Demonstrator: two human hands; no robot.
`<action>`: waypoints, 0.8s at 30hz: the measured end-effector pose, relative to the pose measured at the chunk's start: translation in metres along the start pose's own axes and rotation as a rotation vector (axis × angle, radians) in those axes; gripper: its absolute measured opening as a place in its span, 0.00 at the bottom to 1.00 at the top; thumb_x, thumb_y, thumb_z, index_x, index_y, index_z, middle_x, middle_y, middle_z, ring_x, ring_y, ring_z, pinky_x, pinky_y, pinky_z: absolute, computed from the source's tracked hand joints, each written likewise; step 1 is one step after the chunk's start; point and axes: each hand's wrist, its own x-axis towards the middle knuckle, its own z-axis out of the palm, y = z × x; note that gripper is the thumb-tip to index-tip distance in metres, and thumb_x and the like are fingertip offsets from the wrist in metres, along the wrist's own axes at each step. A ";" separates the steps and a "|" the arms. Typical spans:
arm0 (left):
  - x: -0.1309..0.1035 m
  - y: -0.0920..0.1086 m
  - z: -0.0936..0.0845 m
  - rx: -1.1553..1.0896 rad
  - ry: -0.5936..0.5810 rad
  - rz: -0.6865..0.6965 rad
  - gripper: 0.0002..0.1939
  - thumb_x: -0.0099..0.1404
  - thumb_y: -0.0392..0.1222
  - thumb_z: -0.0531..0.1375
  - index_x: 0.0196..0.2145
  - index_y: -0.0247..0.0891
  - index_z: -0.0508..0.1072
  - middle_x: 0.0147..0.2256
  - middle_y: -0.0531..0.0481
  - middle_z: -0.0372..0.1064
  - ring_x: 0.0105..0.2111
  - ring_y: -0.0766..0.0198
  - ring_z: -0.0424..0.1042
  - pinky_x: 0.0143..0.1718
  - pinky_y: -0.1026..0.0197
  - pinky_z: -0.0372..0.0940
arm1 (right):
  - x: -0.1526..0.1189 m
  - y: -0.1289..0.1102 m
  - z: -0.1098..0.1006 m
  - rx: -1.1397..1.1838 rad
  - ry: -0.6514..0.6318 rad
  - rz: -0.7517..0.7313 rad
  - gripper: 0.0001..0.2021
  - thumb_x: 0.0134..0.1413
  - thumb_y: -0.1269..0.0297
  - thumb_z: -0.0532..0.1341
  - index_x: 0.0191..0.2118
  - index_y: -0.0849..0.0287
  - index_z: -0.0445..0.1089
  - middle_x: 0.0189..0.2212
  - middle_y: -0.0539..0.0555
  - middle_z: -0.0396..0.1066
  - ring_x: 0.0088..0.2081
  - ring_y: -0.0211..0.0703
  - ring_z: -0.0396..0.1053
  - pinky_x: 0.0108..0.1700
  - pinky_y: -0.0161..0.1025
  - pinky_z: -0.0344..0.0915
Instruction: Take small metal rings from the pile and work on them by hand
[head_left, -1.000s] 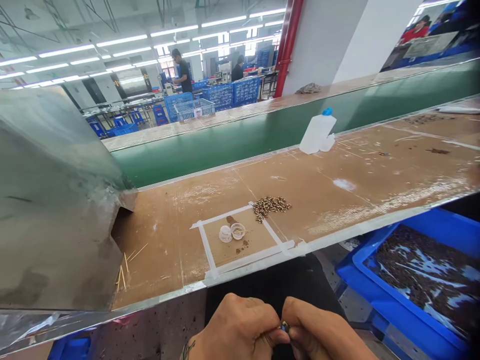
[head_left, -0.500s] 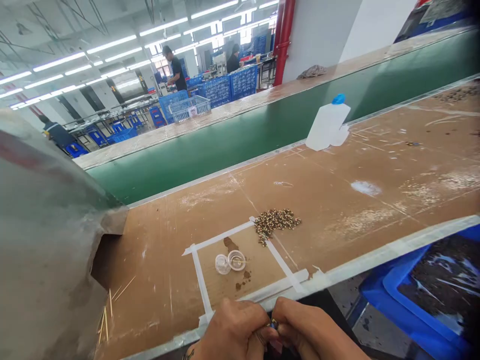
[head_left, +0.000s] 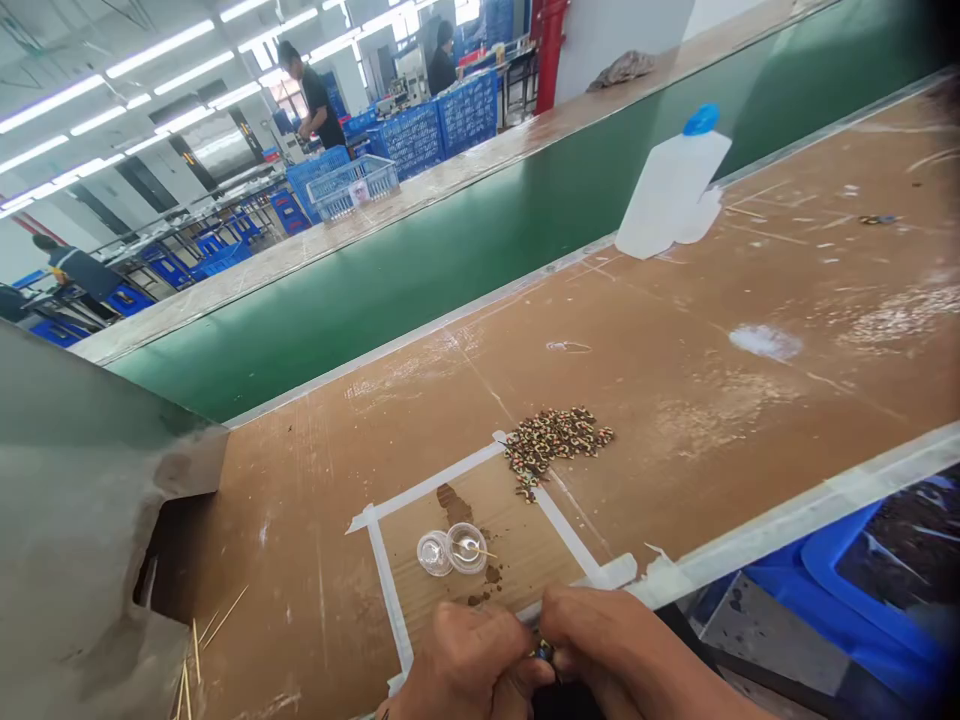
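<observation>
My left hand (head_left: 469, 665) and my right hand (head_left: 622, 655) meet at the bottom edge of the view, fingertips pinched together on a small dark part (head_left: 544, 654). They hover at the near edge of a brown table (head_left: 675, 400). Just beyond them lies a square marked in white tape (head_left: 382, 580). Inside it sit two small clear round cups (head_left: 452, 551) with a thin stick across one. A pile of small brown parts (head_left: 556, 442) lies at the square's far right corner.
A white bottle with a blue cap (head_left: 670, 185) stands at the table's far edge by a green conveyor belt (head_left: 420, 270). A grey metal cover (head_left: 75, 520) rises at left, thin sticks (head_left: 199, 640) beside it. Blue crates (head_left: 847, 590) sit lower right. People work far behind.
The view has tipped down and nearer to the table. My two hands stay pinched on the small part and have come up to the table's near edge.
</observation>
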 end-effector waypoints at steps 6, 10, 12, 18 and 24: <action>0.025 0.027 -0.006 -0.061 0.107 0.035 0.17 0.77 0.41 0.52 0.27 0.40 0.65 0.20 0.55 0.69 0.17 0.70 0.64 0.20 0.64 0.54 | 0.004 -0.001 -0.006 0.011 -0.061 0.010 0.18 0.63 0.76 0.43 0.33 0.56 0.69 0.29 0.52 0.71 0.30 0.40 0.68 0.33 0.36 0.65; 0.025 0.029 -0.008 -0.081 0.096 0.022 0.12 0.71 0.36 0.54 0.27 0.40 0.62 0.19 0.56 0.66 0.17 0.69 0.63 0.20 0.64 0.53 | 0.005 -0.003 -0.006 -0.009 -0.010 -0.027 0.17 0.63 0.77 0.44 0.33 0.56 0.68 0.29 0.50 0.71 0.30 0.38 0.68 0.33 0.35 0.65; 0.022 0.027 -0.008 -0.028 0.094 0.020 0.13 0.70 0.37 0.54 0.27 0.40 0.59 0.18 0.56 0.63 0.17 0.69 0.61 0.20 0.63 0.51 | 0.004 -0.003 -0.004 -0.009 0.025 -0.047 0.17 0.64 0.77 0.45 0.33 0.56 0.67 0.29 0.49 0.71 0.29 0.37 0.67 0.33 0.33 0.64; 0.020 0.031 -0.009 0.005 0.105 0.011 0.11 0.66 0.33 0.55 0.26 0.40 0.59 0.19 0.55 0.64 0.17 0.69 0.61 0.20 0.63 0.49 | 0.001 -0.001 -0.003 -0.005 -0.058 -0.004 0.17 0.69 0.73 0.44 0.35 0.56 0.67 0.30 0.51 0.69 0.31 0.39 0.66 0.35 0.36 0.64; 0.020 0.031 -0.008 -0.066 0.113 -0.007 0.12 0.65 0.31 0.56 0.26 0.40 0.59 0.19 0.57 0.64 0.18 0.70 0.62 0.21 0.65 0.52 | 0.000 0.003 -0.006 -0.010 -0.166 0.092 0.19 0.71 0.68 0.42 0.37 0.56 0.69 0.34 0.53 0.71 0.35 0.42 0.68 0.39 0.40 0.66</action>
